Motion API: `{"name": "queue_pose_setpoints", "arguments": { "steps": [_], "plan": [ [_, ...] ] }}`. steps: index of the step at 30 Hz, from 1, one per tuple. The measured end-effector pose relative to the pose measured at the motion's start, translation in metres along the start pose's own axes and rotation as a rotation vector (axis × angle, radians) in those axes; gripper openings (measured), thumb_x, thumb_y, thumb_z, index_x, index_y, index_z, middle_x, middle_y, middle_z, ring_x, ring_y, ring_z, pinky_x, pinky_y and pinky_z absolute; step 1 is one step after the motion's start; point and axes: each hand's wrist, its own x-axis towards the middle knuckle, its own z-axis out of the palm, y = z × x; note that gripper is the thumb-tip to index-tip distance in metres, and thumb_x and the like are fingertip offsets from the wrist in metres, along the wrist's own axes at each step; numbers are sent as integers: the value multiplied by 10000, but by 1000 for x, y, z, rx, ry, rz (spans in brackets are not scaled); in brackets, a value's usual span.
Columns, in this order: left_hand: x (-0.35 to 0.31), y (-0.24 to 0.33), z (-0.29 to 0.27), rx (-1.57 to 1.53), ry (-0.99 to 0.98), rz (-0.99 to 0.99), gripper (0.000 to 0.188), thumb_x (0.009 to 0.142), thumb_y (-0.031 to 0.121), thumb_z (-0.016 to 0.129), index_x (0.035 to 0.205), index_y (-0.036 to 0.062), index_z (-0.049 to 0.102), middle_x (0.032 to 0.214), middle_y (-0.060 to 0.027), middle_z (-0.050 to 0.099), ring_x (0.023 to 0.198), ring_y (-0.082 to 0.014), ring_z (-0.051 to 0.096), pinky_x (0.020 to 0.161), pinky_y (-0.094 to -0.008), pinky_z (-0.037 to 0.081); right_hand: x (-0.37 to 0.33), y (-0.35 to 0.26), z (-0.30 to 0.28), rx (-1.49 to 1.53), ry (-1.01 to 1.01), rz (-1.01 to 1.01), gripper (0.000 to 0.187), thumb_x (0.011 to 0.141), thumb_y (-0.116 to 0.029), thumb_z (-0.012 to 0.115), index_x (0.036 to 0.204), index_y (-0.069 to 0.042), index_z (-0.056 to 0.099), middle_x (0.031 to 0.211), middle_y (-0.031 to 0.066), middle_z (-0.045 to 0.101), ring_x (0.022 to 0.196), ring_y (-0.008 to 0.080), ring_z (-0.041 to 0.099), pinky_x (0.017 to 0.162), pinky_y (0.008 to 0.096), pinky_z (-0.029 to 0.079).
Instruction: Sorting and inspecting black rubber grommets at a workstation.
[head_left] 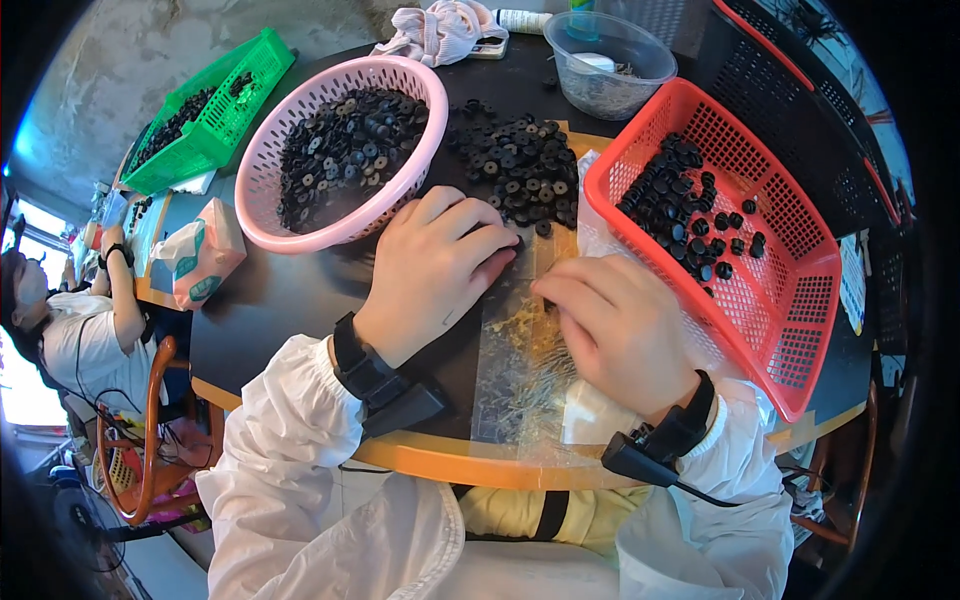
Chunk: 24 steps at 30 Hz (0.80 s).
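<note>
My left hand (440,265) is closed, its thumb and fingertips together beside a loose pile of black round pieces with centre holes (520,170). What it pinches, if anything, is hidden. Over a clear plastic sheet (500,385) taped to the table edge, my right hand (625,325) pinches a small dark piece (548,303), too small to make out fully. A round pink basket (262,160) full of similar black pieces stands beyond my left hand. To the right, a red basket (800,260) holds black round caps (680,215), gathered mostly at its left side.
A clear plastic tub (645,75) and a bundled pink cloth (440,30) sit at the back. Farther left are a tissue pack (208,255) and a green basket (215,125) of black parts. Another person (100,340) sits at the far left.
</note>
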Motion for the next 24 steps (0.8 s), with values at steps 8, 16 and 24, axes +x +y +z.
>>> {"name": "queue_pose_setpoints", "arguments": {
  "steps": [8,16,24],
  "plan": [
    [-3,0,-6,-141,-57,-19,311,690,106,775,991,128,702,874,14,666,920,-223,577,805,-354,465,2,2,3,33,-3,94,272,749,6,649,1011,-66,652,910,71,619,850,274,592,744,365,496],
    [-7,-4,-5,-233,37,69,257,716,97,778,962,105,703,939,-22,643,912,-236,576,815,-349,467,1,4,6,19,-72,132,158,769,-34,685,927,-34,682,904,80,608,873,281,579,774,373,492],
    [-11,-2,-16,-161,-6,-27,185,673,160,815,826,127,716,885,-10,596,888,-236,563,783,-354,456,8,2,11,-76,-59,142,196,767,-137,731,937,-51,682,872,71,601,851,270,572,752,365,484]
  ]
}}
